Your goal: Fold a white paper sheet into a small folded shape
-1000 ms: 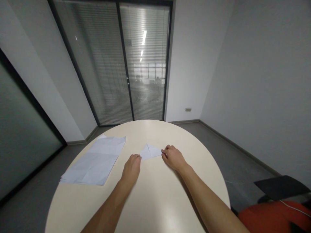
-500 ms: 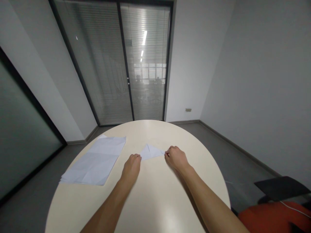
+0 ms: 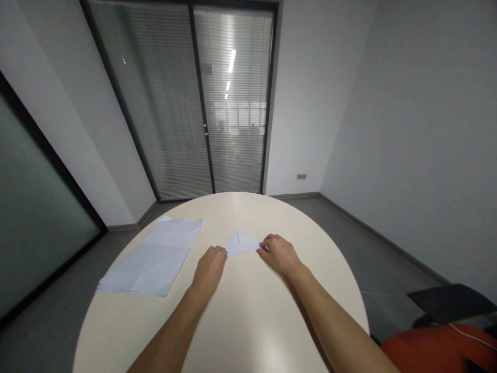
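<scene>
A small white folded paper [image 3: 241,244], roughly triangular with a crease down from its peak, lies on the round cream table [image 3: 248,311]. At its left corner is my left hand [image 3: 210,265], fingers closed together on the paper's edge. My right hand [image 3: 278,252] pinches the right corner between thumb and fingers. Both hands rest low over the tabletop, and the corners are partly hidden by the fingertips.
Several larger creased white sheets [image 3: 155,259] lie stacked on the table's left side. A red chair [image 3: 430,349] with a black part [image 3: 452,301] stands at the lower right. Beyond the table is a glass partition with blinds [image 3: 174,103].
My right hand has shifted slightly left, its thumb and fingers now farther in along the paper's right corner. My left hand stays nearly in place.
</scene>
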A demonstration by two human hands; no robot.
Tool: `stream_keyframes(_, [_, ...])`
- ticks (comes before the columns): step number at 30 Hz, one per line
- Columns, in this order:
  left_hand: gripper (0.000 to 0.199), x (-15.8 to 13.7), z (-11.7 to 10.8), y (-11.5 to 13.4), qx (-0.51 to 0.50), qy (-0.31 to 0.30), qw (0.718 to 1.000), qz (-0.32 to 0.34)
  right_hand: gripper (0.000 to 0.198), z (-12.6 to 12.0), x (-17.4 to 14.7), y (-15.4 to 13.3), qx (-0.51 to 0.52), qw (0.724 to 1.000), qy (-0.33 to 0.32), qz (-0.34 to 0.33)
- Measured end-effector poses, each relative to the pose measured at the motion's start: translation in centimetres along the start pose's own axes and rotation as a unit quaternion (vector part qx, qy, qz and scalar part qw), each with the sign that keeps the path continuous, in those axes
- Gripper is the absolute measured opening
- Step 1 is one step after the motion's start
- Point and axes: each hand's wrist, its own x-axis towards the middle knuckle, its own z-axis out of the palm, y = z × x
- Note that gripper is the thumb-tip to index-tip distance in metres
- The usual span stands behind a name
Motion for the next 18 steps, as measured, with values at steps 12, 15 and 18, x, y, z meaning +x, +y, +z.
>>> stream_keyframes(12, [0.021,-0.09,0.0,-0.08,0.006,0.013,1.0,0.0,0.025,0.43,0.17,0.27,0.005,1.0,0.022,-0.01])
stream_keyframes(15, [0.022,-0.13,-0.02,0.0,0.012,0.017,1.0,-0.005,0.026,0.33,0.2,0.24,0.005,1.0,0.019,-0.008])
stream_keyframes(18, [0.023,-0.17,-0.2,0.16,0.016,0.014,1.0,-0.011,0.028,0.28,0.24,0.27,0.004,1.0,0.017,-0.008])
